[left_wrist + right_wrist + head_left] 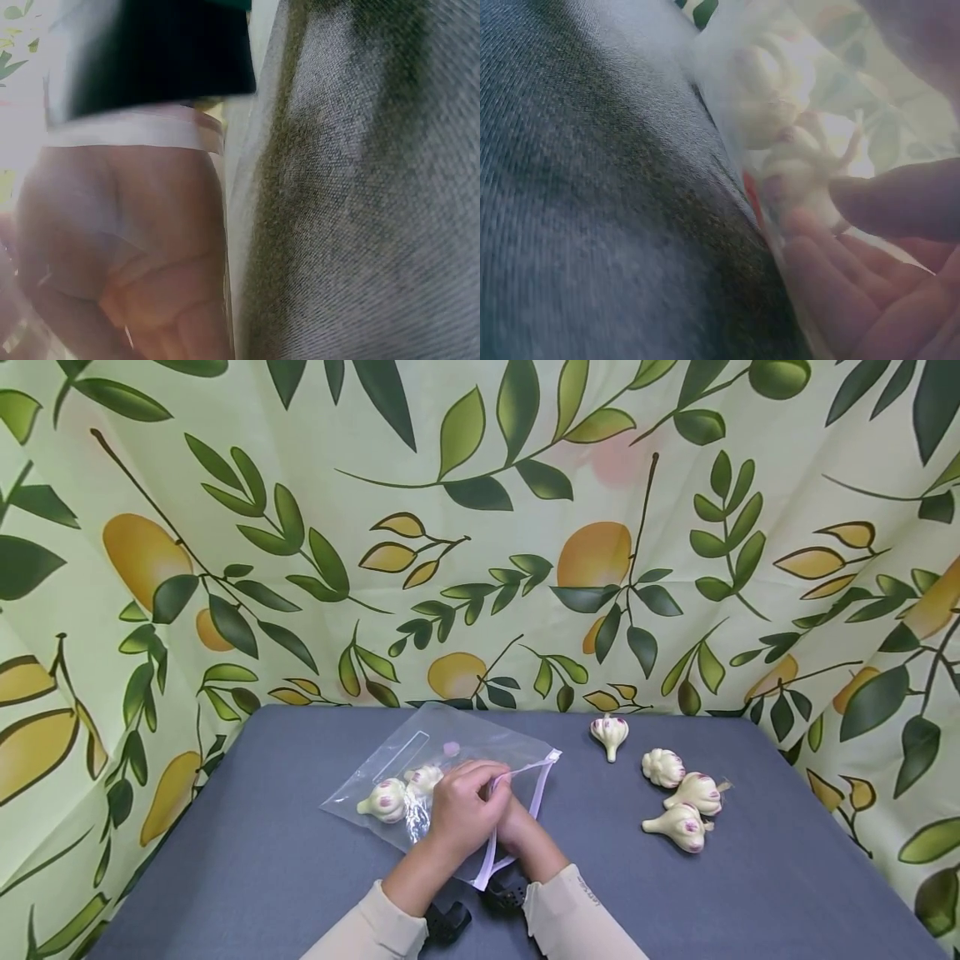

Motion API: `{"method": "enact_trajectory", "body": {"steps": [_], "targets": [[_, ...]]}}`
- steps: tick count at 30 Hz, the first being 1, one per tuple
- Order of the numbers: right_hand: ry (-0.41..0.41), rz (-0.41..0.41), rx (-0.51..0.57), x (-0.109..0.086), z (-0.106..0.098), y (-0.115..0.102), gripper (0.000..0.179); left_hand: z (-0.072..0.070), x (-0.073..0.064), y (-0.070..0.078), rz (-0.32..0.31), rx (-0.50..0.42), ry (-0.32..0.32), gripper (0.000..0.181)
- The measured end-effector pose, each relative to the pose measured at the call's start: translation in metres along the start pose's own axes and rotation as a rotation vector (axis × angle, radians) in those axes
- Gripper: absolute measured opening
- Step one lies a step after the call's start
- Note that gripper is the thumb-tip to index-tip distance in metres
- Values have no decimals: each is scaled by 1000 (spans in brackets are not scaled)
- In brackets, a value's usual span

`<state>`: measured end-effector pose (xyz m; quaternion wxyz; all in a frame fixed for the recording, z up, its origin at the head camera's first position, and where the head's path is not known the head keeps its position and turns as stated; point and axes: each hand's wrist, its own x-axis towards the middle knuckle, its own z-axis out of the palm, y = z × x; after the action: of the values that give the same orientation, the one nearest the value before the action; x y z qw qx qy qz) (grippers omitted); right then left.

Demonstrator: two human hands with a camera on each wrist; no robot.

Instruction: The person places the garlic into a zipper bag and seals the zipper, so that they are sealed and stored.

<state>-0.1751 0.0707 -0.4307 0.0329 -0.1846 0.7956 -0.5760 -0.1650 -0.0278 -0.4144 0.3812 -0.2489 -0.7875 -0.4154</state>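
Observation:
A clear zip bag [375, 756] with a white zip strip lies on the table, two garlic bulbs [386, 800] inside. My left hand [468, 802] is over the bag near its mouth, fingers curled on the plastic edge. My right hand [517, 822] reaches through the mouth, its fingers hidden under the left hand in the head view. In the right wrist view, its thumb and fingertips hold the nearer garlic bulb [802, 169], with another bulb [769, 86] beyond it. The left wrist view shows the left hand [142, 240] dim and close, low beside the tabletop.
To the right of the bag, a single garlic bulb [610, 735] lies at the back, with several more [682, 827] grouped nearer. The dark grey table [247, 860] backs onto a leaf-and-fruit print cloth [480, 568]. Black wrist straps [447, 924] sit by both sleeves.

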Motion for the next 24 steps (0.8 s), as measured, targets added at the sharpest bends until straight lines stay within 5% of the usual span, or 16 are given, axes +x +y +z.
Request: {"method": "enact_trajectory", "body": {"steps": [5, 9, 14, 18, 24], "targets": [[20, -37, -143, 0, -8, 14, 28, -1, 1, -1, -1, 8, 2, 11], [11, 31, -155, -7, -22, 14, 20, -1, 2, -5, -4, 12, 9, 10], [-100, 108, 32, -18, -47, 9, 45, -1, 2, -9, 32, 9, 33, 10], [-151, 102, 46, -25, -71, 7, 51, -1, 1, -10, 28, 14, 27, 10], [-64, 110, 48, -34, -111, 7, 51, -1, 2, -9, 49, 12, 37, 9]]}}
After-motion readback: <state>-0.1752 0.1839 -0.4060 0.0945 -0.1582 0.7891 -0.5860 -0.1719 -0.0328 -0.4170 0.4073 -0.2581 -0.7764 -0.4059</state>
